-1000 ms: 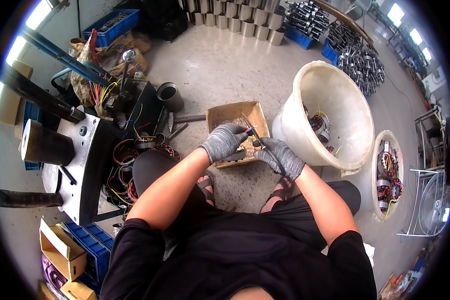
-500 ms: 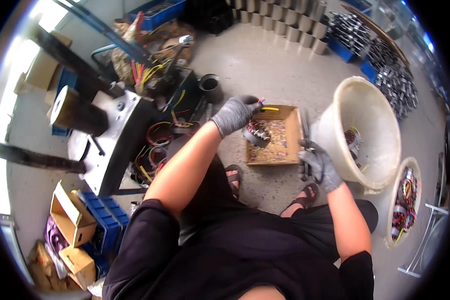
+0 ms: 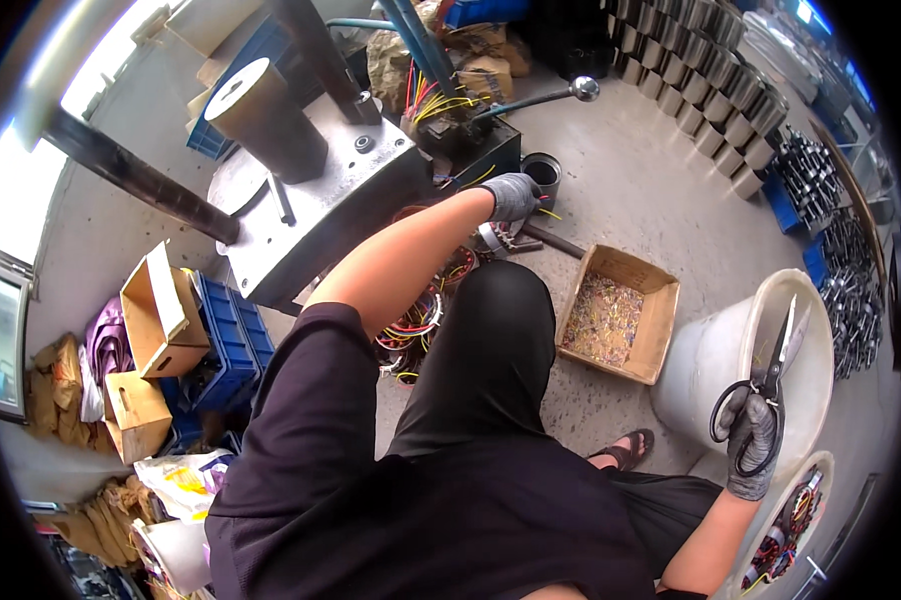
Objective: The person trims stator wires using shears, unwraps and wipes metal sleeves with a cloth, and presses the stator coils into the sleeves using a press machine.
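My left hand (image 3: 514, 197), in a grey glove, is closed around the wire leads of a motor stator (image 3: 495, 238), a grey ring with windings. The stator hangs below the hand, over other stators (image 3: 411, 325) lying beside my left knee. Short red and yellow wire ends stick out past my fingers. My right hand (image 3: 755, 440), also gloved, grips black-handled scissors (image 3: 775, 370). Their blades point away from me, slightly apart, in front of the white tub (image 3: 696, 335). An open cardboard box (image 3: 661, 320) with small colourful clippings inside stands on the floor between my hands.
At left stands a heavy metal press (image 3: 331, 165) with dark columns and a ball-ended lever (image 3: 583, 90). A second tub (image 3: 821, 470) of stators is at lower right. Metal cylinders (image 3: 706, 75) are stacked at the back. Blue crates (image 3: 226, 335) and cartons (image 3: 161, 315) lie left.
My left hand has carried the stator left, from over the cardboard box to above the other stators. My right hand has moved right with the scissors, now in front of the tub. The view has shifted left.
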Demonstrator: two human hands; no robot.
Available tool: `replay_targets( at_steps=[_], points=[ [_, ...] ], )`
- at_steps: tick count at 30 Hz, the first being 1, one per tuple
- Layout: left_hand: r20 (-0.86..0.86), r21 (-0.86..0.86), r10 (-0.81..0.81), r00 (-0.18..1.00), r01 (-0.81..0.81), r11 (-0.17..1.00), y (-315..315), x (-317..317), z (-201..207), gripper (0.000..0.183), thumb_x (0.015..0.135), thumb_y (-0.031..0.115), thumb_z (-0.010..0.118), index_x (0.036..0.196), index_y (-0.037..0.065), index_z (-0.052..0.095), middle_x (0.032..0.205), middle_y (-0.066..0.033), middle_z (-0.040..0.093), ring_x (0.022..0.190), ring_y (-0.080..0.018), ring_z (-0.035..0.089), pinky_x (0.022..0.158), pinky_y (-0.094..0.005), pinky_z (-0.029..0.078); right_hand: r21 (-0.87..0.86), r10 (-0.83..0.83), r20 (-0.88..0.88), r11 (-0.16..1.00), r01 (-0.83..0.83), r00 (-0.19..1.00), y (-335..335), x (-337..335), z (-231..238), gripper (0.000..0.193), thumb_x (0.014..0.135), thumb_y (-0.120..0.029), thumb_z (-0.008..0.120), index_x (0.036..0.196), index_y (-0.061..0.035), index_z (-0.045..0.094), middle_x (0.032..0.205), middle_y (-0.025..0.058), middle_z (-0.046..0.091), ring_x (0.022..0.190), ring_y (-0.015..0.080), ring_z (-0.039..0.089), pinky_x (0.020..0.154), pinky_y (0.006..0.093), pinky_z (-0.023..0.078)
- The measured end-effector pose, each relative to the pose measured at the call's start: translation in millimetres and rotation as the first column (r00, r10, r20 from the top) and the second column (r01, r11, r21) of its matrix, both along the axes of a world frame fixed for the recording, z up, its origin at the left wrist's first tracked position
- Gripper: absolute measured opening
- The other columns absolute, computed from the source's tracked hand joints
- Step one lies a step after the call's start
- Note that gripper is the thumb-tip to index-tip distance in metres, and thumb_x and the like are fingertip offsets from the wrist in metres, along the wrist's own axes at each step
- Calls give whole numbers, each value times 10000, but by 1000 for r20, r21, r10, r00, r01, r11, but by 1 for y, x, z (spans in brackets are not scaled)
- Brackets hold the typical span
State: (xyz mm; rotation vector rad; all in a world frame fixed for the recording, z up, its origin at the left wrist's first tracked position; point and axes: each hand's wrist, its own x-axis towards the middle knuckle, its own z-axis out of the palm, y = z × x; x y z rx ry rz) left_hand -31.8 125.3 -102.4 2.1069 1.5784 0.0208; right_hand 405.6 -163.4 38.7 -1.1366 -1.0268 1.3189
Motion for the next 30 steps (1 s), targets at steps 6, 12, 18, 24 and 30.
replay_targets(
  at_steps=[6, 12, 18, 24, 30],
  points=[
    [69, -102, 99, 993, -91, 991, 2, -54, -13, 267, 960, 240, 633, 1141, 74, 739, 990, -162, 751, 928, -303, 724, 848, -415, 561, -26, -38, 41, 999, 40, 998, 11, 14, -11, 582, 958, -341, 695, 1398, -21, 487, 843, 35, 581, 667, 110, 588, 477, 245, 479],
    [355, -190, 103, 929, -36, 981, -4, -23, -31, 281, 954, 251, 644, 1159, 79, 726, 965, -139, 744, 879, -258, 685, 819, -397, 530, 26, 63, 135, 997, -67, 989, 21, 19, -22, 586, 945, -359, 712, 1394, -31, 529, 804, 42, 557, 611, 114, 524, 460, 238, 419],
    [99, -71, -20, 995, 27, 997, -12, -13, -114, 278, 926, 315, 664, 1053, 84, 754, 979, -197, 738, 931, -363, 704, 823, -444, 539, 9, 59, 259, 998, -63, 964, 25, 7, -29, 693, 918, -434, 740, 1411, -14, 491, 729, 42, 532, 538, 122, 498, 452, 242, 396],
    [-126, -271, -258, 958, 217, 938, -37, 18, -141, 398, 899, 375, 645, 1100, 52, 763, 1134, -200, 739, 1043, -375, 714, 875, -473, 559, -135, -13, 393, 988, 72, 919, 15, 19, -27, 645, 920, -325, 701, 1400, 34, 463, 729, 63, 570, 534, 129, 530, 460, 251, 405],
    [33, -31, -89, 995, 90, 995, -31, -6, -91, 419, 835, 140, 687, 1251, 92, 707, 1134, -246, 709, 1040, -403, 685, 898, -462, 532, -254, 34, 116, 967, -3, 993, 24, 8, -13, 507, 906, -202, 751, 1316, 34, 566, 885, 27, 641, 643, 95, 625, 485, 220, 482]
  ],
)
